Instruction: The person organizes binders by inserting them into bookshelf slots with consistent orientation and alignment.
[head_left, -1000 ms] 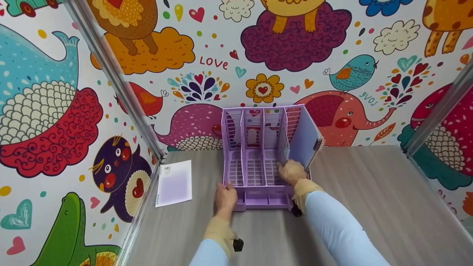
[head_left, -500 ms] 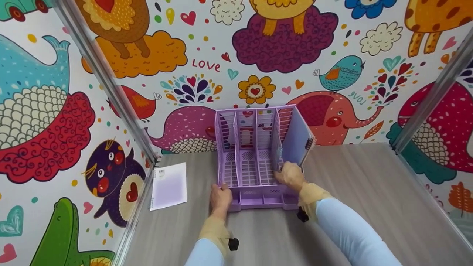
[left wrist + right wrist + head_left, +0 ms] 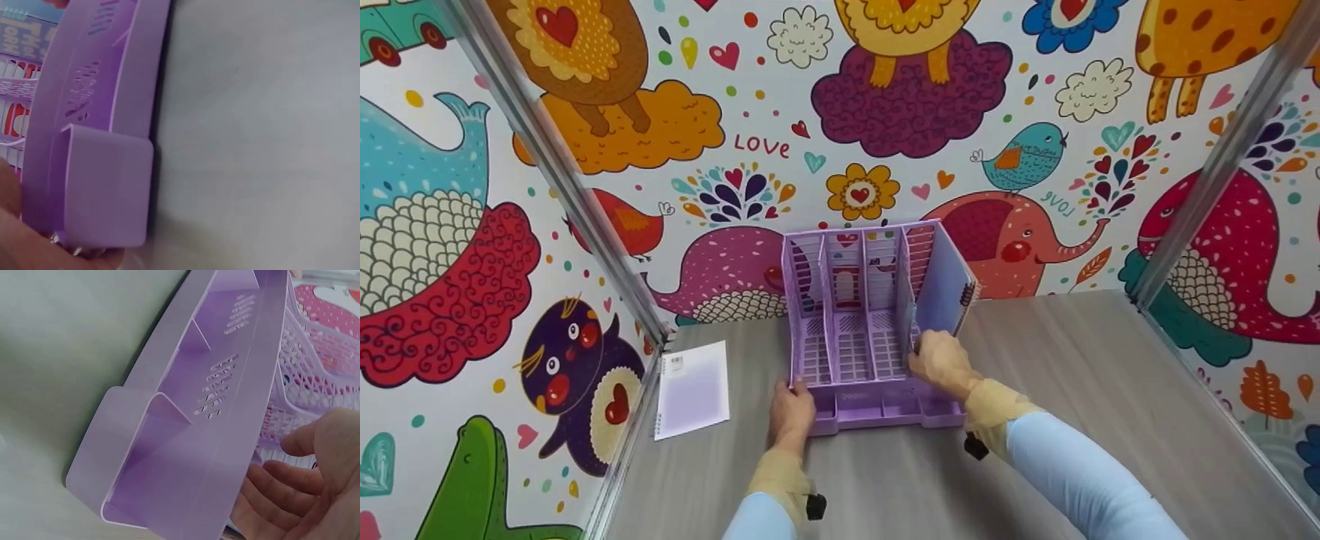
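Note:
A purple desktop file organizer (image 3: 847, 382) with upright dividers and small front bins stands against the back wall. My left hand (image 3: 793, 411) grips its front left corner, thumb on the upper edge. At its front right, my right hand (image 3: 943, 361) reaches into the rightmost slot; in the right wrist view its fingers (image 3: 281, 486) are loosely bent, thumb apart, with nothing seen between them. A light blue spiral notebook (image 3: 945, 285) stands upright at the organizer's right side. Beside the right divider shows a narrow blue edge, partly hidden. The left wrist view shows a blue lettered cover (image 3: 25, 34).
A white and lilac spiral notebook (image 3: 694, 390) lies flat on the grey wooden table (image 3: 1050, 360), left of the organizer. Metal frame posts (image 3: 555, 172) and cartoon-printed walls (image 3: 765, 67) enclose the table at the back and sides.
My right hand has shifted slightly rightward against the organizer, its wrist turning outward. The left hand keeps its hold on the corner. The head view has swung a little, moving the whole scene leftward.

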The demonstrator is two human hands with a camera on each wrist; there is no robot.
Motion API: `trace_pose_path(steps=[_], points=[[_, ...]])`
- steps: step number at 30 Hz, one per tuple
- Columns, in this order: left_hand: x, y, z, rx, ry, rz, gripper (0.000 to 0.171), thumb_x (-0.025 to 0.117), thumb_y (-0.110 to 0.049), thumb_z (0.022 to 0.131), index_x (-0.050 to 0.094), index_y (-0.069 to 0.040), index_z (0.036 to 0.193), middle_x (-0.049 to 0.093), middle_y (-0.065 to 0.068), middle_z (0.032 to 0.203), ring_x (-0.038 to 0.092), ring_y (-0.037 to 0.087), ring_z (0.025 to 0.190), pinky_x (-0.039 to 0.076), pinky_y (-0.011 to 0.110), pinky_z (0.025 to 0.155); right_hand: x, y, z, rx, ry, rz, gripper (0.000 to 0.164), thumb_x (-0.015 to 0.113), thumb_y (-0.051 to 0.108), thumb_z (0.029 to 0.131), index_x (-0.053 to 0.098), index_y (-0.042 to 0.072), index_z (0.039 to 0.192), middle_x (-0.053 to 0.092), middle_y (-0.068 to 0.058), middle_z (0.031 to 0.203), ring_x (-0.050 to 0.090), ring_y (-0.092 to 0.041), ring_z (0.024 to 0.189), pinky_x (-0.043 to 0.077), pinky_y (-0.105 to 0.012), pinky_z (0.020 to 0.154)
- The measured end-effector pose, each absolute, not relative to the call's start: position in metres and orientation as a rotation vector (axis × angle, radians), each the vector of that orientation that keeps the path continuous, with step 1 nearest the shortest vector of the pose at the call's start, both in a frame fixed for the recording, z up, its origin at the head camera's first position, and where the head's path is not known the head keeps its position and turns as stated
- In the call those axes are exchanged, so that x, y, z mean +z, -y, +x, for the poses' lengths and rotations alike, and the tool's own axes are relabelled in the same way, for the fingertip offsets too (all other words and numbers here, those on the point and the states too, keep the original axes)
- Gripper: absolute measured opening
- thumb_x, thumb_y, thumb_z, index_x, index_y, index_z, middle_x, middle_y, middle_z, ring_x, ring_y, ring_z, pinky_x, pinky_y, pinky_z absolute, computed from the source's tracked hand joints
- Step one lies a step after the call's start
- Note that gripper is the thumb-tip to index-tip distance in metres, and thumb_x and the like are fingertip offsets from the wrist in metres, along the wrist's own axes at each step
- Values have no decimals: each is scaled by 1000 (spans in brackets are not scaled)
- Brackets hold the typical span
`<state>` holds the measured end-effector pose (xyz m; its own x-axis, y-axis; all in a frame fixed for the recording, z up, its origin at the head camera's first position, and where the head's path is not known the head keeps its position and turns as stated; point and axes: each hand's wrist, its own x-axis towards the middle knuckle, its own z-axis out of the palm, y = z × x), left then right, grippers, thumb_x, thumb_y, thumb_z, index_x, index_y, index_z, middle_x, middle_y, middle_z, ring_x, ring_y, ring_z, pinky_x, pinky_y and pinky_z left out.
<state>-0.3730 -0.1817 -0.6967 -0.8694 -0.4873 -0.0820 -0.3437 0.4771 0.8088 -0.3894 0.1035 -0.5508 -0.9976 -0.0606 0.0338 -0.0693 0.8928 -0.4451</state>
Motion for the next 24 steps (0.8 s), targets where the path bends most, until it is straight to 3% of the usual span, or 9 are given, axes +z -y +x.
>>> trace_pose_path(steps=[4, 9, 13, 20, 24], points=[[-679, 189, -357, -1247, 2557, 738, 49, 45, -44, 116, 69, -8, 138, 79, 19, 135, 74, 48, 125, 59, 59, 103, -548, -96, -383, 679, 2979, 172, 16, 75, 18, 95, 76, 7, 83, 81, -17, 91, 76, -33, 82, 65, -60, 79], [-642, 195, -329, -1219, 2524, 675, 40, 48, -36, 115, 69, -4, 129, 80, 24, 126, 75, 52, 118, 59, 61, 99, -543, -84, -371, 692, 2927, 261, 11, 78, 17, 91, 78, 6, 92, 79, -13, 93, 76, -33, 84, 65, -58, 81], [-623, 204, -312, -1181, 2529, 673, 36, 52, -29, 114, 67, -1, 131, 78, 26, 125, 74, 52, 119, 58, 64, 101, -540, -71, -361, 686, 2909, 333, 16, 81, 18, 88, 81, 6, 99, 79, -14, 99, 79, -39, 91, 67, -59, 85], [-628, 239, -304, -982, 2616, 708, 52, 62, -34, 109, 58, 2, 146, 69, 35, 139, 65, 59, 127, 54, 69, 105, -542, -55, -347, 721, 2895, 450, 25, 85, 20, 89, 81, 4, 107, 78, -13, 104, 77, -35, 97, 66, -55, 89], [-632, 261, -300, -954, 2663, 725, 61, 64, -34, 107, 52, 7, 151, 60, 41, 148, 56, 64, 136, 49, 72, 113, -542, -47, -340, 726, 2863, 516, 29, 85, 22, 87, 81, 4, 109, 78, -12, 102, 76, -35, 93, 66, -56, 85]])
